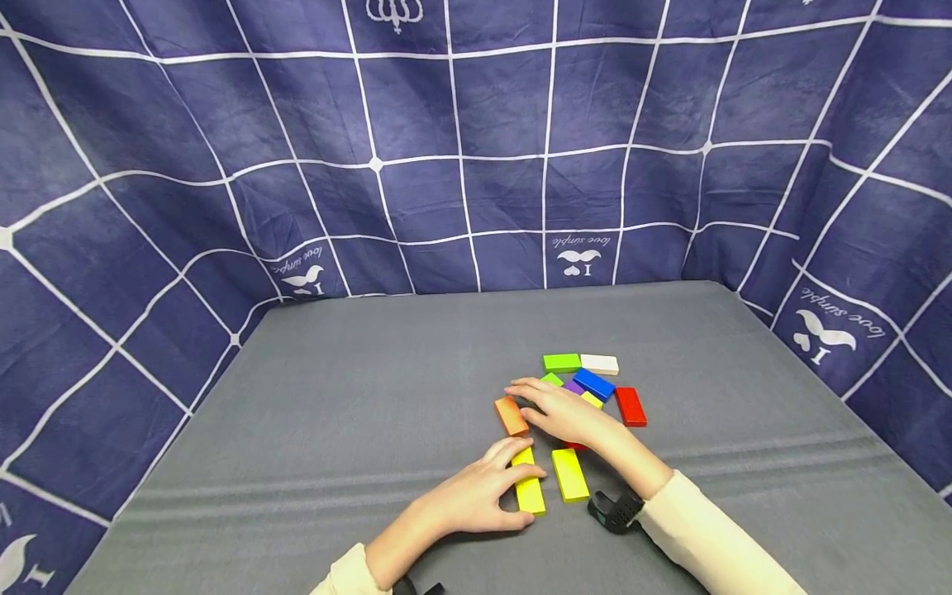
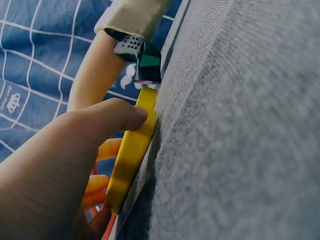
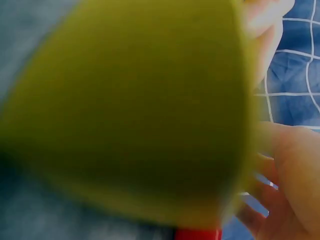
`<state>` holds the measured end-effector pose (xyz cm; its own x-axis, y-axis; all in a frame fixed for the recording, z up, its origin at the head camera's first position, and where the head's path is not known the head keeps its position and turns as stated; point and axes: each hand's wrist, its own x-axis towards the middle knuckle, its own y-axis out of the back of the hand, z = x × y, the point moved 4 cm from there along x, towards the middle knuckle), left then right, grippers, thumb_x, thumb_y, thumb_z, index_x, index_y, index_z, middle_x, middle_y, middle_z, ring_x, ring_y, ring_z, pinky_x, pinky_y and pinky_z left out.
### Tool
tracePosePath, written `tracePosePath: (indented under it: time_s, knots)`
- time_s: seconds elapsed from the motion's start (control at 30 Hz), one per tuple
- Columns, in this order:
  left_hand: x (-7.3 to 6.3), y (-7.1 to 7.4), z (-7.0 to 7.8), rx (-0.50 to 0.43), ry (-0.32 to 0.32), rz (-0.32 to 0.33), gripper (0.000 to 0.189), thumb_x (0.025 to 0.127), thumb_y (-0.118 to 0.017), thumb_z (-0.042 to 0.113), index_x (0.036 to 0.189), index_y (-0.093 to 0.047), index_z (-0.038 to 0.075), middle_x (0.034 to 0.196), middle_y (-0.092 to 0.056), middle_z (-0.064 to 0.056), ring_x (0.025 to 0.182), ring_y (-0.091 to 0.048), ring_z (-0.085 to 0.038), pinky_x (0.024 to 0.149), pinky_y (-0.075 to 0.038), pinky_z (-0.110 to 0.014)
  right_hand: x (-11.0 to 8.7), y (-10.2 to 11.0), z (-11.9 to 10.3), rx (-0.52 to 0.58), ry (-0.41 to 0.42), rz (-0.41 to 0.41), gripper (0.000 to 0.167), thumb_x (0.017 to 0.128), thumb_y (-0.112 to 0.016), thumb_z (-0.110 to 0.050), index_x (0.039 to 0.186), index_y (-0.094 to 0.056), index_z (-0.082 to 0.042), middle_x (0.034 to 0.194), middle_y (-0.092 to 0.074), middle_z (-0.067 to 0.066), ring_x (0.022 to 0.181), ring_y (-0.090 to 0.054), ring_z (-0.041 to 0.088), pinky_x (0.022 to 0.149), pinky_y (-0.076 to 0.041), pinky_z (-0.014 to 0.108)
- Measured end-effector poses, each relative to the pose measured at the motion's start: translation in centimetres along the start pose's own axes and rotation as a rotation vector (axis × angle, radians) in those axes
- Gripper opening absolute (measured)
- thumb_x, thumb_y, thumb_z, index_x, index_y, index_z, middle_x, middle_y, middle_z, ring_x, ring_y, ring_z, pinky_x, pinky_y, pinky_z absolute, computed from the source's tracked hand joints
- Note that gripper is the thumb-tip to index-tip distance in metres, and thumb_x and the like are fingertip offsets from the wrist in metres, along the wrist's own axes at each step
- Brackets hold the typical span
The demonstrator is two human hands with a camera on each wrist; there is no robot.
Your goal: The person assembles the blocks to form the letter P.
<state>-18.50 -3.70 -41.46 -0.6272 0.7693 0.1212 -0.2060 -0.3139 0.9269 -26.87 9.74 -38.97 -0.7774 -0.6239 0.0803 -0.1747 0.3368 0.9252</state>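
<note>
Two blocks held: orange block point(image 1: 511, 416) and yellow block point(image 1: 530, 498), nearly end to end on the grey table point(image 1: 335, 430).
Left hand point(image 1: 483, 493): thumb at near end, fingers across, clamped on yellow block; probably steadies it against sliding.
Right hand point(image 1: 561, 411): bent round orange block's far part, thumb at its right edge; likely sets its angle.
Spare yellow point(image 1: 570, 476): just right of the held one, within easy reach.
Others: green point(image 1: 561, 363), white point(image 1: 599, 364), blue point(image 1: 594, 384) beyond right hand, red point(image 1: 630, 406) to its right; perhaps parted to leave working room.
</note>
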Motion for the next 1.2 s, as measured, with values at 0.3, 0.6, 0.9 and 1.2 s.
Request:
tracePosePath:
  time_s: [0.3,0.6,0.9,1.2]
  knots:
    - [-0.7,0.1,-0.8,-0.058,0.087,0.043,0.062,0.080,-0.061,0.047,0.133,-0.041,0.023,0.147,-0.024,-0.003,0.133,-0.026,-0.018,0.097,-0.043,-0.035,1.6,-0.9,0.0,-0.026,-0.042,0.038,0.032,0.087,-0.060,-0.023,0.116,-0.061,-0.011,0.106,-0.061,0.004,0.102,-0.055,0.020,0.092,-0.044,0.038]
    - [-1.2,0.1,-1.0,-0.091,0.190,0.039,0.062,0.081,-0.061,0.048,0.133,-0.043,0.020,0.145,-0.028,-0.002,0.131,-0.030,-0.019,0.096,-0.043,-0.037,1.5,-1.1,-0.1,-0.038,-0.049,0.097,0.030,0.084,-0.063,-0.029,0.109,-0.064,-0.012,0.099,-0.061,0.001,0.097,-0.056,0.019,0.088,-0.045,0.038]
    - [-1.4,0.2,-0.7,-0.091,0.177,0.027,0.063,0.081,-0.062,0.044,0.134,-0.043,0.017,0.149,-0.025,-0.005,0.134,-0.032,-0.021,0.100,-0.040,-0.036,0.9,-1.0,0.1,-0.039,-0.069,0.107,0.030,0.083,-0.064,-0.032,0.107,-0.064,-0.014,0.098,-0.062,0.000,0.095,-0.055,0.018,0.087,-0.044,0.037]
    - [-1.6,0.3,-0.9,-0.111,0.183,0.008,0.064,0.081,-0.061,0.045,0.135,-0.042,0.018,0.151,-0.022,-0.003,0.135,-0.031,-0.021,0.101,-0.040,-0.039,0.6,-0.8,0.3,-0.038,-0.063,0.113,0.031,0.083,-0.064,-0.032,0.107,-0.064,-0.013,0.099,-0.063,0.002,0.094,-0.056,0.018,0.086,-0.045,0.037]
